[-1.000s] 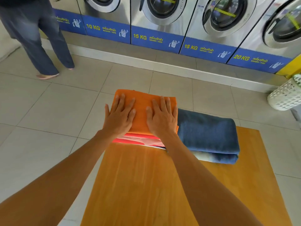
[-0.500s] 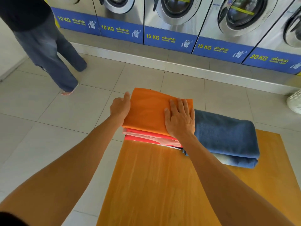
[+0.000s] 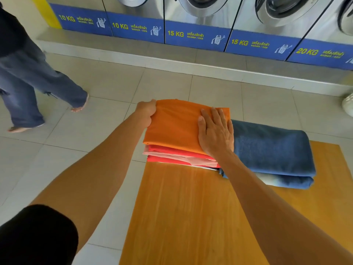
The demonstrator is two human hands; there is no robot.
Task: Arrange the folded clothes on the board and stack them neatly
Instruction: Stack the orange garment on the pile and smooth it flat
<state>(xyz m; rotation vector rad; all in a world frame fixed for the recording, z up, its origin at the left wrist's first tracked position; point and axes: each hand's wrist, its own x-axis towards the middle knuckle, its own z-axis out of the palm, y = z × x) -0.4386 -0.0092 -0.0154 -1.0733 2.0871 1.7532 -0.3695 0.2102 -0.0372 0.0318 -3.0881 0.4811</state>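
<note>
Hands work on a pile of folded clothes at the far left corner of a wooden board [image 3: 191, 207] that lies on a tiled floor [image 3: 95, 142]. The right hand [image 3: 215, 133] lies flat with fingers straight and close together, pressing down on the right part of the orange cloth [image 3: 175, 124] that tops the pile. The left hand [image 3: 146, 111] curls round the far left corner of the same orange cloth, thumb on top; its fingers are hidden behind the edge. Under the orange cloth sit red and pink folded pieces [image 3: 177, 156], their near edges stepped out a little and not quite flush. The pile overhangs the board's far edge.

Just to the right, touching the pile, lies a thick folded blue towel [image 3: 273, 150], also on the board, with the right wrist crossing its near left corner. The near half of the board is bare wood.

Beyond the board runs a row of washing machines [image 3: 200, 14] with blue panels marked 10 KG, 15 KG and 20 KG. At the far left another person's legs in wide blue jeans [image 3: 28, 88] stand on the tiles, well apart from the board. A white object shows at the right edge, too cropped to identify
</note>
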